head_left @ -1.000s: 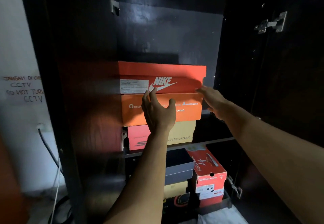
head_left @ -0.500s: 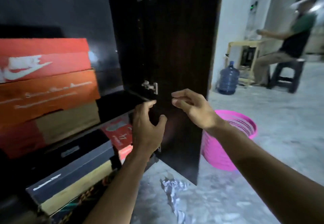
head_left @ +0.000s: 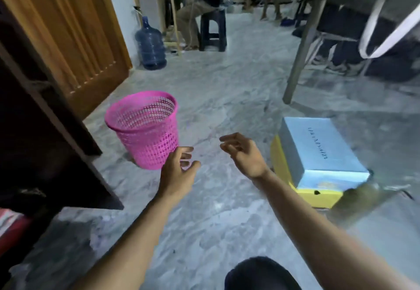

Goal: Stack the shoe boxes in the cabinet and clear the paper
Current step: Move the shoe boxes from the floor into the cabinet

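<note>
A light blue shoe box (head_left: 318,151) lies on top of a yellow shoe box (head_left: 318,195) on the grey floor at the right. My right hand (head_left: 243,153) hovers just left of them, fingers loosely curled, holding nothing. My left hand (head_left: 178,171) hangs in front of me, also loosely curled and holding nothing, close to the pink basket. The dark cabinet's open door (head_left: 52,135) fills the left edge. A red box corner (head_left: 10,226) shows at the bottom left. No paper is in sight.
A pink mesh waste basket (head_left: 145,130) stands on the floor left of centre. Behind are a wooden door (head_left: 72,35), a blue water jug (head_left: 151,44), a person seated on a stool (head_left: 212,30), and a table leg (head_left: 302,46) at the right.
My view has swung right, away from the cabinet shelves toward the floor. Both hands left the orange boxes and now hang free; the blue and yellow boxes have come into sight.
</note>
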Demonstrator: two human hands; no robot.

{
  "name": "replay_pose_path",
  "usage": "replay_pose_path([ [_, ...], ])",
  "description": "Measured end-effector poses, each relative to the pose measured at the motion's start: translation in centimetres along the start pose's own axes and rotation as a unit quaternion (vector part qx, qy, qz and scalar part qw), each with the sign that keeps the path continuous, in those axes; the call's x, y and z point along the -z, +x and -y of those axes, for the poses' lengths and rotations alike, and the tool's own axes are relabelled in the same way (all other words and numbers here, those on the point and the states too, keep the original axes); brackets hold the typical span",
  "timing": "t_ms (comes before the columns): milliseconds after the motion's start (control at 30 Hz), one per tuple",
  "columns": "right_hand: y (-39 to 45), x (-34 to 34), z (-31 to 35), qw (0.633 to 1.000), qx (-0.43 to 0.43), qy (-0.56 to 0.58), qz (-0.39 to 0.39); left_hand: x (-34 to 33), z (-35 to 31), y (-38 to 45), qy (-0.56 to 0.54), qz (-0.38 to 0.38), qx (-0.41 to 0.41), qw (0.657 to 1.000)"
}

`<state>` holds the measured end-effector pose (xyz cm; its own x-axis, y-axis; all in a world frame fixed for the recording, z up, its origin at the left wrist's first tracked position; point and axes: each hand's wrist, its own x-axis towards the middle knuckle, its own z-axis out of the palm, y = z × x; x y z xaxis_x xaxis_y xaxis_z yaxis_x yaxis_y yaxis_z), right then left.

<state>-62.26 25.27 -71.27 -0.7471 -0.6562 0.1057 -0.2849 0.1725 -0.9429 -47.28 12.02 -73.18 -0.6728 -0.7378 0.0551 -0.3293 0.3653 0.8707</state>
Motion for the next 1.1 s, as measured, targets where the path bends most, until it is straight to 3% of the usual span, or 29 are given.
replay_pose_path([
  [200,-0.6,12.4,-9.8,0.978,-0.097,-0.015,-0.183,-15.1,-3.5,2.9,-0.013,0.191,0.075,0.979],
  [367,-1.2,21.8,-13.2,0.894,-0.165,-0.104,-0.404,-24.8,-6.7,3.1,-0.033,0.308,0.138,0.941],
  [433,-1.2,24.5,-14.3,0.877,-0.228,-0.133,-0.401,-27.6,-7.4,2.9,-0.029,0.34,0.152,0.928],
  [567,-0.6,25.1,-16.5,0.885,-0.295,-0.219,-0.286,-30.5,-7.1,2.9,-0.036,0.378,0.174,0.909],
  [700,0.4,24.3,-16.0,0.859,-0.34,-0.258,-0.282,-30.7,-6.7,2.4,-0.054,0.365,0.163,0.915],
  [800,0.7,23.7,-15.2,0.848,-0.374,-0.241,-0.288,-30.2,-6.0,2.2,-0.066,0.309,0.146,0.937],
  [933,0.0,22.0,-14.8,0.869,-0.342,-0.167,-0.316,-28.8,-5.5,2.5,-0.168,0.204,0.178,0.948],
  [1100,-1.7,18.9,-13.0,0.912,-0.272,-0.025,-0.305,-22.7,-4.6,1.4,-0.257,0.152,0.256,0.919],
])
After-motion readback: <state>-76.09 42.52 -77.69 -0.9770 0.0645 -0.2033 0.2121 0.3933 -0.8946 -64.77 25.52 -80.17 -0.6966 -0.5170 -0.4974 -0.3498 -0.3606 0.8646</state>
